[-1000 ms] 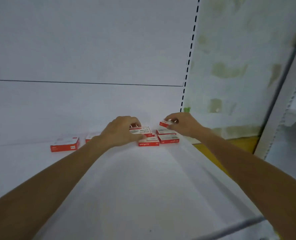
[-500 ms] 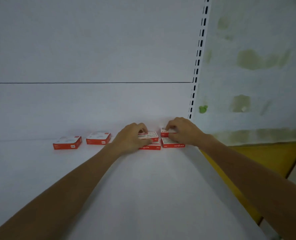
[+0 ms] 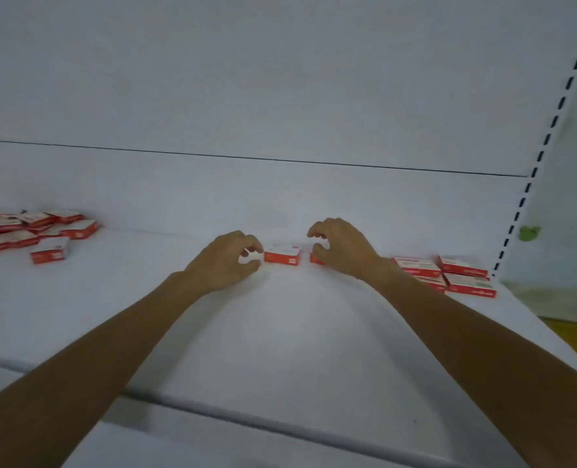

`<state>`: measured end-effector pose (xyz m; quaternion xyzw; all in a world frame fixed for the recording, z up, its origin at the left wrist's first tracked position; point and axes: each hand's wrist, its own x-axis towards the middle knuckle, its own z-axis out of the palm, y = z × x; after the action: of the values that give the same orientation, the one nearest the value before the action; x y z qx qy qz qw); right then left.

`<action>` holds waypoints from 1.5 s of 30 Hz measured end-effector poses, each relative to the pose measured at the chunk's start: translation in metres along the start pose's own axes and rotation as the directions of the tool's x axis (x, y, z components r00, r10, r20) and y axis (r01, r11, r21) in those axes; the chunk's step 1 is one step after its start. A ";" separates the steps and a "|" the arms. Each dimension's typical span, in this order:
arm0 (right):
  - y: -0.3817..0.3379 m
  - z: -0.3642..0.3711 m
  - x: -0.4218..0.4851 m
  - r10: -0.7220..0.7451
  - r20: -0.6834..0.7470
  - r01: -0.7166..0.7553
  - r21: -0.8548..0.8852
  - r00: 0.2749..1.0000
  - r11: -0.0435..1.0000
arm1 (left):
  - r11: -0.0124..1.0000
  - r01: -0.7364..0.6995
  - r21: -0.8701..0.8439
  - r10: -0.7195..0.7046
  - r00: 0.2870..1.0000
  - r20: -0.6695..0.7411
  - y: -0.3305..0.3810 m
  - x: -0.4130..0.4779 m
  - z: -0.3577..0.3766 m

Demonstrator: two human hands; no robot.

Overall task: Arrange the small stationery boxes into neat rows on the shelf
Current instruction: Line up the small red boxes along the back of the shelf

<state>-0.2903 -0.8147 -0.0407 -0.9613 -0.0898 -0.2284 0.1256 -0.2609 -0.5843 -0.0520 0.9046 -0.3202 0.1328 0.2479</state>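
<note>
Both hands are out over the white shelf (image 3: pixel 280 339), near its back panel (image 3: pixel 246 79). The left hand (image 3: pixel 224 261) is half-curled, thumb and forefinger apart just beside the left end of a small red-and-white box (image 3: pixel 282 256), gripping nothing. The right hand (image 3: pixel 344 249) arches claw-like over a second box (image 3: pixel 315 259), mostly hidden behind its thumb, not clasped. A loose heap of boxes (image 3: pixel 27 229) lies far left; a tidy block of boxes (image 3: pixel 462 276) sits by the slotted upright (image 3: pixel 547 140).
</note>
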 end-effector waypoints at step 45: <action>-0.462 0.254 0.253 -0.290 0.309 0.283 0.068 0.906 0.957 | 0.854 0.433 0.288 -0.356 0.891 -0.283 -0.433 -0.193 -0.249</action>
<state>-0.0684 -0.2740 -0.0513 -0.9602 -0.2513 -0.0868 0.0851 -0.1484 -0.0617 -0.0762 0.9598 -0.0694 0.2316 0.1424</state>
